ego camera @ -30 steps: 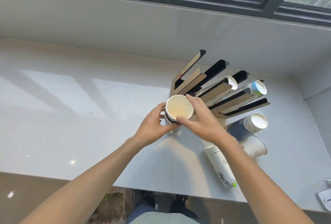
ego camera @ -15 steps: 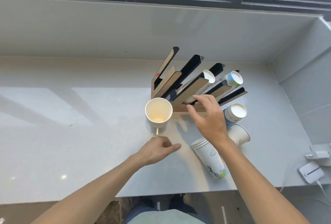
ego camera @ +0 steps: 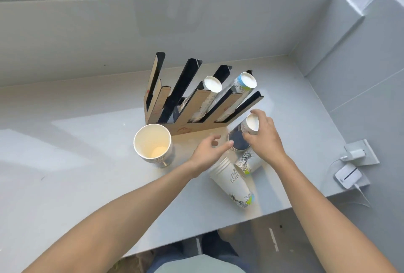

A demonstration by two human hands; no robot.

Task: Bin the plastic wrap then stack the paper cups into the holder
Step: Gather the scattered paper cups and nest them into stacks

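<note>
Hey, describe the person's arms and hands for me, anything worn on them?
Both forearms are bare up to the frame edge, with no sleeves showing. The left hand and right hand wear no gloves. No watch, bracelet or ring is visible on either.

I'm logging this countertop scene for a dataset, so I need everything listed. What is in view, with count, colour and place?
cup holder: one, brown and black, upright at the back of the counter
cup stacks in holder: two, white, in its two right slots
upright cup stack: one, white, cream inside, mouth up, left front of holder
dark cup stack: one, dark blue with white base, right of holder
printed cup stacks: two, white with drawings, lying at the counter's front
counter: one, pale grey
charger and white box: far right, with cables
left hand: open, near the dark cup stack
right hand: closed on the dark cup stack
</note>
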